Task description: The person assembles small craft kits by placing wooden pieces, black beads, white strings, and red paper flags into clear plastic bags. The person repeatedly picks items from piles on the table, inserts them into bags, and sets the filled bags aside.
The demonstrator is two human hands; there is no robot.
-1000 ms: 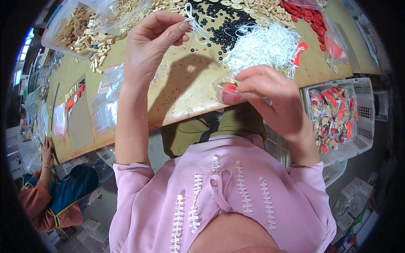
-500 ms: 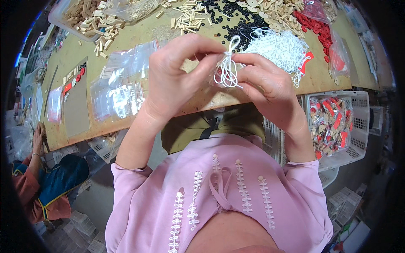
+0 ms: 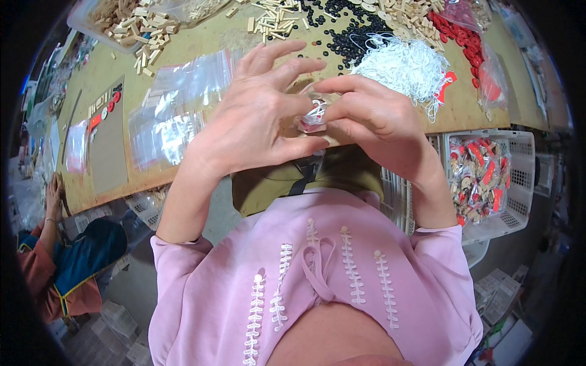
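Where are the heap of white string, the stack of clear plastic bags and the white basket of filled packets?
heap of white string point(image 3: 406, 66), head view, middle of the tangle.
stack of clear plastic bags point(image 3: 177, 104), head view, centre of the top bag.
white basket point(image 3: 520, 183), head view, its right wall.

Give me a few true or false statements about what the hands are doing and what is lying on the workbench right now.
1. Both hands meet around a small clear bag holding white and red bits. True.
2. The left hand lies flat on the table. False: it is raised, fingers curled at the bag.
3. A heap of white string lies beyond the right hand. True.
4. The white basket on the right is full of black buttons. False: it holds packets with red and tan pieces.
5. Empty clear bags lie left of the hands. True.
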